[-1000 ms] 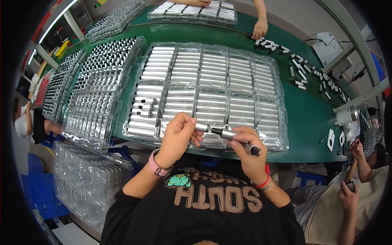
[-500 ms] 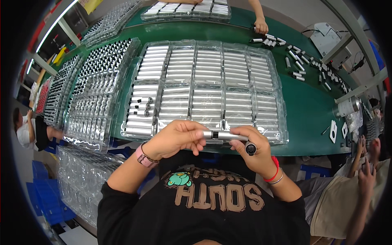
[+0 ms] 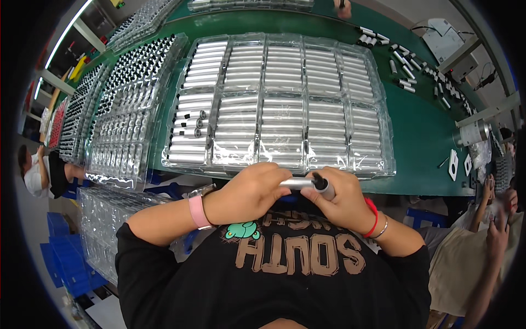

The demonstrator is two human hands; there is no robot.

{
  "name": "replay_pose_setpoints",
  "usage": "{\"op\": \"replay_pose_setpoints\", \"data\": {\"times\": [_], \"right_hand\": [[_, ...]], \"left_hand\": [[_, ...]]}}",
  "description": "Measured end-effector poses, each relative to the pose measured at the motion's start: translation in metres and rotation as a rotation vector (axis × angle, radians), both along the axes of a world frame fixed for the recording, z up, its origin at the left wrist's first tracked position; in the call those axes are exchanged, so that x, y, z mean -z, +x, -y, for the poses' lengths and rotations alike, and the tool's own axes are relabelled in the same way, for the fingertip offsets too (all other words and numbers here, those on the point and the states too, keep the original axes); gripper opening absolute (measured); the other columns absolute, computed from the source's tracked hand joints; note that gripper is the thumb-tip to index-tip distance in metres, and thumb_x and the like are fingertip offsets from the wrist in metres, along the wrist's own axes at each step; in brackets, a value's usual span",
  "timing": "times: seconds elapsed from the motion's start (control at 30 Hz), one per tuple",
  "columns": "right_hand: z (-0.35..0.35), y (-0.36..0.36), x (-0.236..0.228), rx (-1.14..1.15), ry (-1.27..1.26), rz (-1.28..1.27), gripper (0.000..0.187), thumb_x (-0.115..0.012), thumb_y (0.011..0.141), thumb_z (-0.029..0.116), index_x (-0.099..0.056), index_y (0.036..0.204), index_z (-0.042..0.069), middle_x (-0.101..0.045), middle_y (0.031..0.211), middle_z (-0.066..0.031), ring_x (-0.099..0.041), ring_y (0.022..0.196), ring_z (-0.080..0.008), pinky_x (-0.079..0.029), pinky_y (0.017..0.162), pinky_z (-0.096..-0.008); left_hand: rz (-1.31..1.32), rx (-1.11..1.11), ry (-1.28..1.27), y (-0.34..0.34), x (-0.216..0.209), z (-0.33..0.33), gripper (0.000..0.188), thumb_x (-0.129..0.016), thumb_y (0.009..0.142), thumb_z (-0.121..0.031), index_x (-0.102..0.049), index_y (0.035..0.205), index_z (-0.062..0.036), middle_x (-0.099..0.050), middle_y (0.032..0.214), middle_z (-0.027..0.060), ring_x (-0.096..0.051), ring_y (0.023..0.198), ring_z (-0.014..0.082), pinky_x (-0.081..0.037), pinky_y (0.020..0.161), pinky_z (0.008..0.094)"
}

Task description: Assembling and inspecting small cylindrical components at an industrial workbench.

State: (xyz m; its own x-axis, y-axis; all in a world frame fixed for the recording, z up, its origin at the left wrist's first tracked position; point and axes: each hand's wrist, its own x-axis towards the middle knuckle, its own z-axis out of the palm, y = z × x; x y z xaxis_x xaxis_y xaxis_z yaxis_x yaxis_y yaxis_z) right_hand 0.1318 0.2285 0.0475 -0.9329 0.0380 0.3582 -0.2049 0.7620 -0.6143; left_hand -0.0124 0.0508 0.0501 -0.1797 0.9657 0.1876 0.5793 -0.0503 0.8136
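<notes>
In front of my chest, just off the near edge of the table, I hold a silver metal tube (image 3: 298, 183) level between both hands. My left hand (image 3: 256, 191) is closed over its left end, palm down, and hides that end. My right hand (image 3: 345, 200) grips the other end between thumb and fingers. A second silver tube with a black end (image 3: 324, 187) also sits in my right hand, tilted, its black end upward. Just beyond my hands lies a clear plastic tray (image 3: 257, 129) with rows of silver tubes; a few with black ends rest on its left part.
More trays of black-tipped parts (image 3: 131, 104) stand on the left of the green table (image 3: 419, 142). Loose tubes (image 3: 405, 68) lie scattered at the far right, near a white machine (image 3: 446, 44). Empty clear trays (image 3: 109, 225) are stacked at lower left. Another person's hand (image 3: 342, 8) shows at the far edge.
My left hand has turned palm down and closed round the tube's left end, covering its dark window. The second tube has tipped upward. The far person's hand has moved back.
</notes>
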Motion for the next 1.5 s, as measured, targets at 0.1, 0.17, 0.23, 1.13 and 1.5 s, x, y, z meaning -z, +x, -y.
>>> {"op": "replay_pose_setpoints", "data": {"times": [0.1, 0.17, 0.23, 1.13, 1.5], "right_hand": [[0.003, -0.001, 0.001, 0.065, -0.415, 0.355, 0.021, -0.068, 0.083, 0.015, -0.064, 0.099, 0.002, -0.062, 0.079, -0.0053, -0.052, 0.059, -0.0127, -0.043, 0.055, -0.0262], [0.005, -0.005, 0.002, 0.074, -0.554, 0.471, 0.021, -0.067, 0.083, 0.016, -0.064, 0.099, 0.002, -0.062, 0.08, -0.0052, -0.052, 0.06, -0.012, -0.043, 0.055, -0.0263], [0.007, -0.009, 0.002, 0.061, -0.536, 0.554, 0.023, -0.066, 0.084, 0.016, -0.062, 0.102, 0.001, -0.063, 0.08, -0.005, -0.054, 0.062, -0.0114, -0.044, 0.056, -0.0253], [-0.025, -0.018, 0.015, -0.15, -2.156, 0.552, 0.033, -0.036, 0.098, 0.024, -0.052, 0.11, -0.002, -0.044, 0.067, -0.0019, -0.035, 0.047, -0.0059, -0.028, 0.038, -0.0161], [-0.018, -0.019, 0.003, 0.047, -2.072, 0.533, 0.025, -0.047, 0.094, 0.012, -0.047, 0.115, -0.001, -0.05, 0.076, -0.0047, -0.038, 0.05, -0.0038, -0.031, 0.04, -0.0136]], "left_hand": [[-0.431, -0.059, 0.221, 0.001, 0.013, 0.001, 0.019, -0.062, 0.081, -0.007, -0.06, 0.099, -0.0007, -0.058, 0.08, 0.0107, -0.055, 0.073, 0.0231, -0.046, 0.067, 0.0295], [-0.582, -0.086, 0.287, -0.002, 0.014, 0.005, 0.021, -0.063, 0.08, -0.008, -0.06, 0.099, -0.0013, -0.058, 0.081, 0.0107, -0.055, 0.074, 0.0242, -0.046, 0.069, 0.0308], [-0.501, -0.089, 0.228, -0.008, 0.011, 0.011, 0.021, -0.063, 0.079, -0.009, -0.06, 0.099, -0.0022, -0.057, 0.082, 0.0098, -0.053, 0.072, 0.0235, -0.046, 0.069, 0.0309], [-0.367, -0.653, -0.197, -0.105, 0.012, 0.098, 0.026, -0.069, 0.07, -0.005, -0.061, 0.094, -0.007, -0.052, 0.082, 0.0071, -0.05, 0.079, 0.0246, -0.042, 0.074, 0.0331], [-0.562, -0.642, -0.128, -0.109, 0.024, 0.092, 0.029, -0.069, 0.07, -0.004, -0.056, 0.096, -0.0052, -0.05, 0.088, 0.0079, -0.048, 0.083, 0.027, -0.042, 0.077, 0.0343]]}}
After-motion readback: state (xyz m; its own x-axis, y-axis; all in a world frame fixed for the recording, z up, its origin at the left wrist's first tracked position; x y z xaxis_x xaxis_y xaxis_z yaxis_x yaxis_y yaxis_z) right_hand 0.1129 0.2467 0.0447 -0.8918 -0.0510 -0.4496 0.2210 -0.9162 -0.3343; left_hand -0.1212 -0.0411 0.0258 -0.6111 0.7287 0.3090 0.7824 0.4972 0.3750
